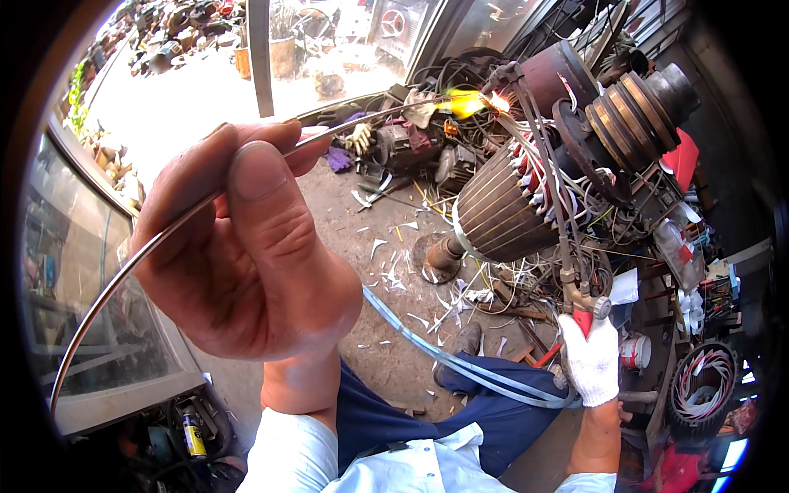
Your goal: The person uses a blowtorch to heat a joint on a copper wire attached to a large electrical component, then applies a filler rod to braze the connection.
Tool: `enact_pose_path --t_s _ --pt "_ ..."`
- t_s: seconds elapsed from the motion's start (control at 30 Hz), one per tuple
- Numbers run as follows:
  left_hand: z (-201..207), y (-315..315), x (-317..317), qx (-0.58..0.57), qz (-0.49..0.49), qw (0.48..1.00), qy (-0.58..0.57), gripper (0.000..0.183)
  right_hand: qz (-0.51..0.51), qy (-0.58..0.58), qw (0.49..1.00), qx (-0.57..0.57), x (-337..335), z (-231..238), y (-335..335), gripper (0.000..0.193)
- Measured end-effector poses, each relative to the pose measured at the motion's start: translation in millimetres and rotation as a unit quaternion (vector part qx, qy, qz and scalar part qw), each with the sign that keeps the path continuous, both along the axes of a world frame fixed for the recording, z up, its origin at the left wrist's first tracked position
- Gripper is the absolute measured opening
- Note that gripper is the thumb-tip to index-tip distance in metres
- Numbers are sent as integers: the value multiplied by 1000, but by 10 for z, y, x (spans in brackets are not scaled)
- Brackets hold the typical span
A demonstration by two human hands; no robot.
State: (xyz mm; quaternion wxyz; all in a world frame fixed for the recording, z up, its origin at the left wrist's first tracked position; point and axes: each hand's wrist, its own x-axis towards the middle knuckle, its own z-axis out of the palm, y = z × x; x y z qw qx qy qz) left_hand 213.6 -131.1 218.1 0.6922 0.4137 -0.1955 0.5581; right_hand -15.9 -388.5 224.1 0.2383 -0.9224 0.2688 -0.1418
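Bare, my left hand (275, 238) pinches a long thin brazing rod (103, 304) between thumb and fingers. The rod curves down at the left, and its far end reaches into a yellow flame (465, 103). My right hand (592, 361), in a white knitted glove, grips the red handle of a gas torch (565, 234). The torch's twin tubes run up to a head beside the flame. Close behind it lies a large wound motor rotor (503, 205) with white and red leads (532, 177) at its end. Copper-coloured slip rings (626, 119) sit on its shaft.
Blue hoses (427, 353) run from the torch side across my legs. White scraps (399, 271) litter the floor. Old motors (403, 146) and tangled wires lie beyond. A wound stator (703, 390) stands at right, a glass-paned frame (90, 287) at left.
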Motion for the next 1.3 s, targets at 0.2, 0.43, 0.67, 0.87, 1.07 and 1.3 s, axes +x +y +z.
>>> enact_pose_path --t_s 0.2,0.43,0.67,0.87,1.07,1.3 --pt "4 -21 -9 7 -4 1000 0 16 -7 28 1000 1 29 47 33 32" --pt "31 -5 -81 73 12 997 9 16 -28 41 997 61 36 39 2 32" --pt "55 -128 -96 65 -16 998 0 15 20 22 999 45 -90 -161 -235 32" --pt "43 -160 -121 86 -15 996 5 17 7 21 996 86 -83 -167 -235 31" --pt "7 -179 -143 107 -7 994 19 23 -23 24 988 152 2 -98 -143 32" --pt "63 -209 -150 77 -9 997 -5 18 29 12 991 127 -23 -238 -257 37"
